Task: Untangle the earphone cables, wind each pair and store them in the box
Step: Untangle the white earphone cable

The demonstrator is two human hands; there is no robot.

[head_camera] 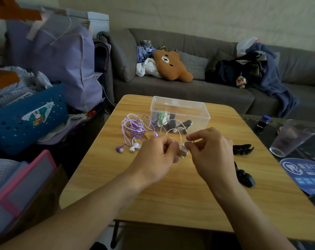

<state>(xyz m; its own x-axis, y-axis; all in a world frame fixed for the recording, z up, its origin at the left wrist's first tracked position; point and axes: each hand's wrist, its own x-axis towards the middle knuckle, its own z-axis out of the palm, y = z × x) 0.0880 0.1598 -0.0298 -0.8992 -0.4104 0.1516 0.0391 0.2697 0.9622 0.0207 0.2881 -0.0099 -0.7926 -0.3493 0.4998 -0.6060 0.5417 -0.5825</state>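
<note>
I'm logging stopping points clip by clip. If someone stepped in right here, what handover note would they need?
Left hand and right hand: both pinch the white earphone cable just above the wooden table, a loop of it arching up between them.
Purple and white earphones: tangled pile on the table, left of the clear plastic box.
Done: the box, lid off, already holds some wound pairs, green-white and dark.
Left: finish winding the white cable and box it, then untangle, wind and store the purple-white pile.
</note>
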